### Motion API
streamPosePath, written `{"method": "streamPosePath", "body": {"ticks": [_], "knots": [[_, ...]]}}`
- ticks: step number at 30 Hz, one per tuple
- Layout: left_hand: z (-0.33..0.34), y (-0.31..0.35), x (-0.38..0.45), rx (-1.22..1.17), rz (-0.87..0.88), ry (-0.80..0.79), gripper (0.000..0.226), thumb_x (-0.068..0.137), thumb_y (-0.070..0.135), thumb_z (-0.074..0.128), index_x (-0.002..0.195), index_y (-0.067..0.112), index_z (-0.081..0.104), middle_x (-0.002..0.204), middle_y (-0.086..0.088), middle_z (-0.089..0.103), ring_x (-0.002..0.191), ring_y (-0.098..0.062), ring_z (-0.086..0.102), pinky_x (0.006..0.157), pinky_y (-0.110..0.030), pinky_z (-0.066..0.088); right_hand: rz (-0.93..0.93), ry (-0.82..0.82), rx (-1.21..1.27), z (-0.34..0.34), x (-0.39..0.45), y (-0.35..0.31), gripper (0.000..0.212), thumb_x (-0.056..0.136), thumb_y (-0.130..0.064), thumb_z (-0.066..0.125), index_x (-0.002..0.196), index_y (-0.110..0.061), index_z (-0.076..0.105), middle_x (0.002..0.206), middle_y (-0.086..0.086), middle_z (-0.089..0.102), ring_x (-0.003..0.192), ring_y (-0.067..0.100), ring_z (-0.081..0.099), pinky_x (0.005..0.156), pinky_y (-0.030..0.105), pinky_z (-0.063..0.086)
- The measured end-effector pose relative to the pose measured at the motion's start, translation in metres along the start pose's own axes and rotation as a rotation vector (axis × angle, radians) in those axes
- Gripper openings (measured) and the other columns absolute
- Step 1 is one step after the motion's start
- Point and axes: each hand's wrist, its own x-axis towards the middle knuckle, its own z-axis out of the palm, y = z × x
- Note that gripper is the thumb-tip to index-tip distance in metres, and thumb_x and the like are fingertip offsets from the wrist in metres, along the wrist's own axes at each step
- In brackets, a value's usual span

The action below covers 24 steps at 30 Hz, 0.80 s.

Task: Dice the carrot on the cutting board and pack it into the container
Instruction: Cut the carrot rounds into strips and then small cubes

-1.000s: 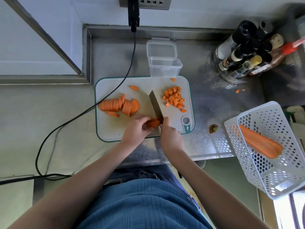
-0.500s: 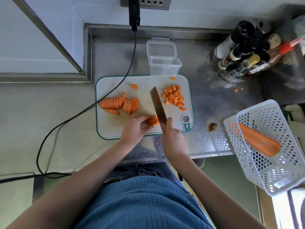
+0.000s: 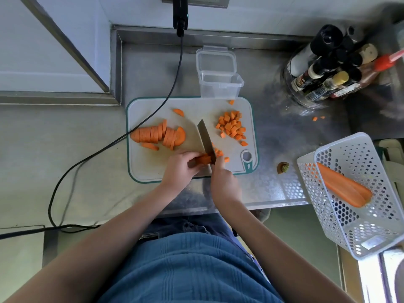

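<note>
Between both hands [image 3: 178, 169], carrot strips [image 3: 203, 159] lie.

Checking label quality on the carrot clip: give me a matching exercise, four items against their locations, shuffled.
Things:
1. pile of orange carrot dice
2. row of orange carrot slices
3. whole peeled orange carrot
4. clear plastic container

Places:
A. in the white perforated plastic basket
B. left part of the white green-rimmed cutting board
C. on the counter, beyond the board's far edge
D. right part of the board

Pairs: 1-D, 2-B, 3-A, 4-C
</note>
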Motion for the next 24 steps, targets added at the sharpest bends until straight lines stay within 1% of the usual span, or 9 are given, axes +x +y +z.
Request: {"method": "streamPosePath", "body": {"ticks": [2,5,8,11,13,16,18,21,24], "knots": [[0.0,0.0,0.0,0.0,-0.015,-0.003,0.027,0.074,0.012,0.077,0.101,0.012,0.072,0.094,0.0,0.072,0.087,-0.014,0.064,0.079,-0.029,0.051,0.011,-0.002,-0.017,0.005,0.002,-0.001,0.044,0.094,0.001,0.033,0.135,-0.01,0.022,0.091,0.015,0.067,0.082,0.033,0.066,0.061,0.036,0.046],[0.001,-0.002,0.0,0.018,-0.018,0.0,0.027,0.073,0.013,0.077,0.1,0.012,0.071,0.093,-0.001,0.071,0.086,-0.015,0.063,0.077,-0.031,0.051,0.018,0.012,-0.033,0.006,0.003,0.0,0.036,0.098,-0.004,0.034,0.132,-0.009,0.025,0.091,0.015,0.067,0.081,0.032,0.067,0.058,0.034,0.045],[0.002,-0.001,-0.001,0.051,-0.03,0.0,0.028,0.074,0.015,0.077,0.101,0.01,0.07,0.094,-0.002,0.07,0.089,-0.016,0.062,0.079,-0.023,0.047,-0.003,0.022,0.033,0.001,0.007,0.002,0.027,0.101,-0.016,0.034,0.127,-0.01,0.028,0.091,0.017,0.067,0.081,0.035,0.067,0.058,0.038,0.046],[0.006,-0.001,-0.001,0.095,-0.028,0.02,0.029,0.074,0.015,0.077,0.102,0.01,0.069,0.094,-0.003,0.068,0.092,-0.018,0.06,0.081,-0.019,0.042,0.013,0.11,0.051,-0.013,0.011,0.013,0.024,0.101,-0.013,0.036,0.123,-0.009,0.03,0.09,0.018,0.064,0.078,0.035,0.066,0.056,0.041,0.052],[0.008,0.002,0.003,0.104,-0.018,0.022,0.028,0.075,0.015,0.076,0.102,0.009,0.069,0.095,-0.004,0.068,0.092,-0.019,0.059,0.081,-0.023,0.045,0.045,0.158,0.146,-0.026,0.01,0.021,0.016,0.102,-0.017,0.033,0.115,-0.006,0.034,0.087,0.018,0.062,0.074,0.036,0.065,0.055,0.042,0.051],[0.013,0.007,0.015,0.098,0.013,0.013,0.027,0.076,0.014,0.074,0.102,0.008,0.069,0.097,-0.005,0.068,0.093,-0.023,0.061,0.084,-0.035,0.051,0.028,0.196,0.191,-0.037,0.005,0.027,0.023,0.103,-0.023,0.029,0.113,-0.004,0.036,0.085,0.02,0.062,0.072,0.038,0.062,0.051,0.035,0.042],[0.015,0.009,0.02,0.085,0.016,0.003,0.028,0.076,0.01,0.073,0.104,0.007,0.068,0.099,-0.007,0.067,0.095,-0.024,0.062,0.086,-0.038,0.051,0.006,0.211,0.209,-0.037,0.0,0.025,0.026,0.103,-0.027,0.028,0.111,-0.004,0.036,0.083,0.02,0.062,0.071,0.039,0.061,0.051,0.038,0.044],[0.013,0.008,0.019,0.049,0.016,0.005,0.031,0.076,0.009,0.074,0.106,0.008,0.068,0.102,-0.006,0.067,0.098,-0.022,0.061,0.09,-0.031,0.048,-0.003,0.183,0.219,-0.029,-0.002,0.019,0.022,0.103,-0.025,0.028,0.113,-0.006,0.035,0.082,0.019,0.062,0.071,0.039,0.061,0.057,0.045,0.052],[0.008,0.004,0.014,0.061,0.006,0.028,0.036,0.075,0.015,0.076,0.11,0.011,0.068,0.104,-0.003,0.067,0.099,-0.02,0.057,0.09,-0.023,0.042,0.003,0.156,0.233,-0.023,-0.003,0.015,0.013,0.103,-0.02,0.028,0.11,-0.01,0.033,0.08,0.019,0.062,0.069,0.038,0.06,0.058,0.046,0.052]]}}
